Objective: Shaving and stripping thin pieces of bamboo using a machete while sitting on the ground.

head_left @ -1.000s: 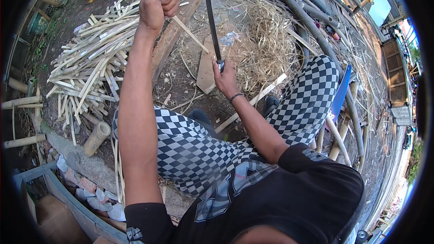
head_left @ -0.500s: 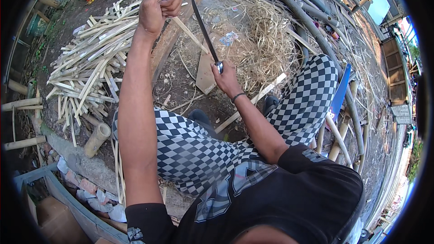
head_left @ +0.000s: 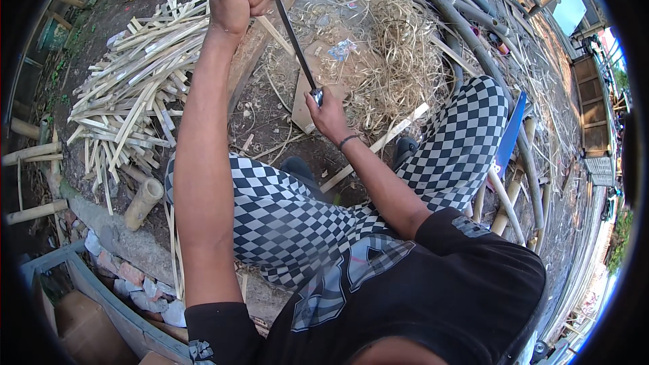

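Stretched far forward, my left hand [head_left: 236, 3] is closed around a pale bamboo strip [head_left: 276, 32], which slants down to the right from the fist. My right hand [head_left: 328, 116] grips the handle of a long dark-bladed knife [head_left: 295, 42]. The blade points away and to the left, its upper part close beside my left fist. It crosses or touches the strip near its lower end; I cannot tell which. Under the knife lies a flat brown board [head_left: 303, 109] on the ground.
A heap of split bamboo strips [head_left: 135, 81] lies at left, with a thick wooden beam [head_left: 253, 61] beside it. Curly shavings [head_left: 399, 61] pile up ahead to the right. Bamboo poles [head_left: 466, 34] curve around the far right. A blue saw-like blade [head_left: 510, 134] stands by my right knee.
My right hand has shifted a little left and away, taking the knife with it. My left hand has moved slightly farther forward with the strip.
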### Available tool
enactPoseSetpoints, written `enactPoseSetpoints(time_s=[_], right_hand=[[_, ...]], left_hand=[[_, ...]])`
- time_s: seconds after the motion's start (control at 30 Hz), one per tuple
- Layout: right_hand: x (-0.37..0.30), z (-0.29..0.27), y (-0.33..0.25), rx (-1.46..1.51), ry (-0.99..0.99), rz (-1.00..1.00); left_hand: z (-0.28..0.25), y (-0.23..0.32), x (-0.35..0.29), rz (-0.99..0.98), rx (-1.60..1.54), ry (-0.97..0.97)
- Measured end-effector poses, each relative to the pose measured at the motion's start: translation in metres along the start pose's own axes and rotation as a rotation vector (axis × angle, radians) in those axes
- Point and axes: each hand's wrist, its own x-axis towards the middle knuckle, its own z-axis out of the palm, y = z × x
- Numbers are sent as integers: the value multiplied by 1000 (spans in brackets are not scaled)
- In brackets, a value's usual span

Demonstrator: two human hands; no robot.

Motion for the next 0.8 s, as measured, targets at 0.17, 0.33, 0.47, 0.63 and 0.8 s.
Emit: enactPoseSetpoints(time_s=[0.17,0.33,0.47,0.63,0.8], right_hand=[[-2,3,56,-157,-25,251],[-2,-10,-32,-99,-49,81],[-5,-4,-38,-83,-28,9],[-22,14,79,-228,53,282],[1,-4,32,-154,-35,282]], left_hand=[[49,21,-10,-1,212,-55],[44,30,-18,-5,233,-21],[40,32,-19,-6,222,-19],[55,26,-9,15,203,12],[40,21,-11,174,285,126]])
